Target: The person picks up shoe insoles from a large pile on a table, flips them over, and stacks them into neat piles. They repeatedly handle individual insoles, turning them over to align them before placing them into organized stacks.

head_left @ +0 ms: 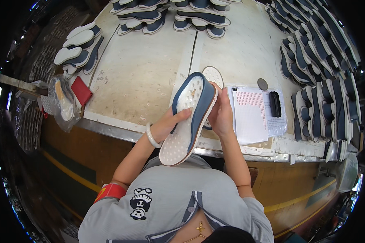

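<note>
Between both hands I hold a shoe sole (185, 135), tilted, over the table's front edge. It has a white dimpled inner face, a blue side wall and a thin brown line along its edge. My left hand (165, 127) grips it from the left, thumb laid on the white inner face, the other fingers hidden beneath. On the right, my right hand (222, 113) is pressed along the blue side near the heel, its fingers partly hidden behind. Just beyond the held sole, another white sole (212, 77) lies on the table, partly covered.
White table (138, 73) with a metal front edge. Stacked blue-and-white soles (138, 15) stand at the back, more (79, 48) at left and many (322, 109) at right. Printed sheets (249, 117), a black object (275, 104), a grey disc (262, 84), a red booklet (81, 90) and a plastic-wrapped piece (63, 99) lie around.
</note>
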Action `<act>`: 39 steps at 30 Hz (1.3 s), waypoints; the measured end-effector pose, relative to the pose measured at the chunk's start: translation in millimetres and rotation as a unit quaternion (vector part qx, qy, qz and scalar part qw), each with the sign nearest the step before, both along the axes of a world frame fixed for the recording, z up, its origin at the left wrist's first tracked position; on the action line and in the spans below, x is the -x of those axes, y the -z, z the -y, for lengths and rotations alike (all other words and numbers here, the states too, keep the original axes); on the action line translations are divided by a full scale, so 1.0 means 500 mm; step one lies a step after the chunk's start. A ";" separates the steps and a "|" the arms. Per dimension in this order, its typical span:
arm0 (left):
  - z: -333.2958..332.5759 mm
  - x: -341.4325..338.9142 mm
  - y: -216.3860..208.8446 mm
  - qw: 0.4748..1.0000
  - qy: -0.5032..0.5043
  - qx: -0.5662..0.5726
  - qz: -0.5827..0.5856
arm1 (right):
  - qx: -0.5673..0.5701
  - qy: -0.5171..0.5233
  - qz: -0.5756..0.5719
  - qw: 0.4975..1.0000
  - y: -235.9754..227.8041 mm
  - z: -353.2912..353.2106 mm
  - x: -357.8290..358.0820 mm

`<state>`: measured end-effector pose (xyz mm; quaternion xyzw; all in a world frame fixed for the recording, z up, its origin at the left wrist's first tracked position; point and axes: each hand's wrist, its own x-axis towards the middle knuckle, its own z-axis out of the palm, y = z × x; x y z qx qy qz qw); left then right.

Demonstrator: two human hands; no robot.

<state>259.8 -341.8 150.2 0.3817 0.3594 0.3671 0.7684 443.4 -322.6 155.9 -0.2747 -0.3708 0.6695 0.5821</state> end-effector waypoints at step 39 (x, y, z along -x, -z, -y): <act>-0.048 0.063 0.005 0.836 -0.196 -0.378 -0.345 | -0.087 0.263 0.229 0.933 -0.022 0.078 -0.124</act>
